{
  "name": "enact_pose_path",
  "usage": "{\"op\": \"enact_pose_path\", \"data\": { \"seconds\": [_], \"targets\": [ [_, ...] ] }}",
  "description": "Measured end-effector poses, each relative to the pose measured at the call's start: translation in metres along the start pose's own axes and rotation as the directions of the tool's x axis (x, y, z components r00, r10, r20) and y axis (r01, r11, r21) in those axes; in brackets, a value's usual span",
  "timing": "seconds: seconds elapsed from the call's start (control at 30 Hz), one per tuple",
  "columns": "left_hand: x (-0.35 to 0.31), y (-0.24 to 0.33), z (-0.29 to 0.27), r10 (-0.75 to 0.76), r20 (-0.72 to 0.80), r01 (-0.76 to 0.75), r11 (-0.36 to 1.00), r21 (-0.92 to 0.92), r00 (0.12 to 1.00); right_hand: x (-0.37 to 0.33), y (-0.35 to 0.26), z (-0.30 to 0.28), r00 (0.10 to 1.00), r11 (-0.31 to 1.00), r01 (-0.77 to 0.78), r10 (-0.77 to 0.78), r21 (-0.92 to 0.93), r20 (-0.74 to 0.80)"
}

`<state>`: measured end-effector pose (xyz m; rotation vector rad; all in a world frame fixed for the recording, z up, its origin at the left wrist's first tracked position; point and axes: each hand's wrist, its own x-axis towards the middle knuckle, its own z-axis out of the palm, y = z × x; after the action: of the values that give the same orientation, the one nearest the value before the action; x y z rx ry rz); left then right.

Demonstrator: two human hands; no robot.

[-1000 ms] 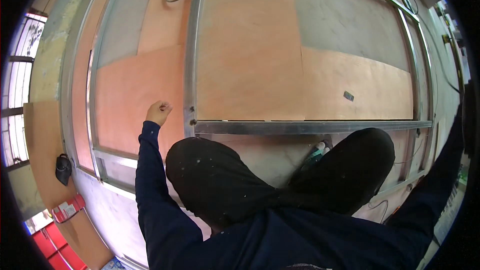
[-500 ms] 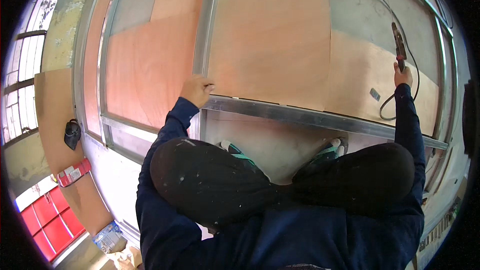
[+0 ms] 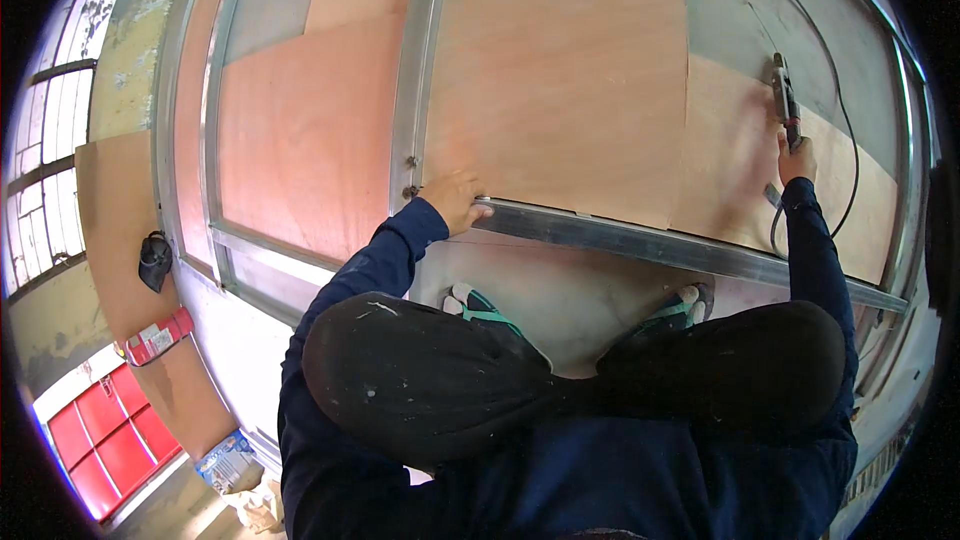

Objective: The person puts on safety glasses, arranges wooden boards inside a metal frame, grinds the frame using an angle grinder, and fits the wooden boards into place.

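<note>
My left hand (image 3: 453,202) grips the left end of a long metal bar (image 3: 620,241), thumb on its near side and fingers over the top. That end lies close to an upright metal rail (image 3: 411,90), where dark weld spots (image 3: 411,192) show. On the right, my right hand (image 3: 796,158) is wrapped around the handle of a welding electrode holder (image 3: 786,100). A thin electrode rod (image 3: 763,28) sticks out of its far end. Beneath the holder lies a pale plywood sheet (image 3: 735,140). A small flat grey piece (image 3: 772,195) lies beside my right wrist.
A black cable (image 3: 838,70) loops around my right arm. Large plywood sheets (image 3: 560,90) lie within the metal frame. My sandalled feet (image 3: 480,308) stand just behind the bar. At left are a dark cap-like object (image 3: 154,261), a red packet (image 3: 160,336) and a barred window (image 3: 60,130).
My left hand has moved right and down from the rail's corner and taken hold of the bar's end. The electrode holder has shifted slightly left and nearer, still in my right hand.
</note>
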<state>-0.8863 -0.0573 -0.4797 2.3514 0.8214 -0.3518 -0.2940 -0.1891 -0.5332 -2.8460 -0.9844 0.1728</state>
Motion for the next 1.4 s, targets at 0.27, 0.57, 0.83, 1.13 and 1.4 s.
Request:
{"op": "enact_pose_path", "data": {
  "seconds": [0.27,0.57,0.83,1.13,1.4],
  "targets": [
    [0.016,-0.005,-0.009,0.026,0.091,-0.006,0.977,-0.213,0.995,-0.046,-0.082,-0.081,0.839,0.786,0.544,-0.495,-0.294,0.228],
    [0.011,-0.009,-0.017,0.077,0.118,-0.073,0.997,-0.038,0.99,-0.182,-0.204,-0.001,-0.057,0.301,0.718,-0.873,0.627,0.484],
    [0.004,-0.007,-0.032,0.2,-0.01,-0.2,0.98,-0.019,0.98,-0.211,-0.215,0.024,-0.045,0.298,0.61,-0.912,0.734,0.407],
    [-0.02,0.018,-0.027,-0.284,-0.193,-0.014,0.53,-0.848,0.939,-0.206,-0.219,0.028,-0.093,0.203,0.644,-0.936,0.737,0.339],
    [-0.007,0.023,-0.005,-0.331,0.14,0.087,-0.17,-0.982,0.933,-0.212,-0.287,-0.052,0.153,0.237,0.662,-0.971,0.711,0.182]
  ]
}}
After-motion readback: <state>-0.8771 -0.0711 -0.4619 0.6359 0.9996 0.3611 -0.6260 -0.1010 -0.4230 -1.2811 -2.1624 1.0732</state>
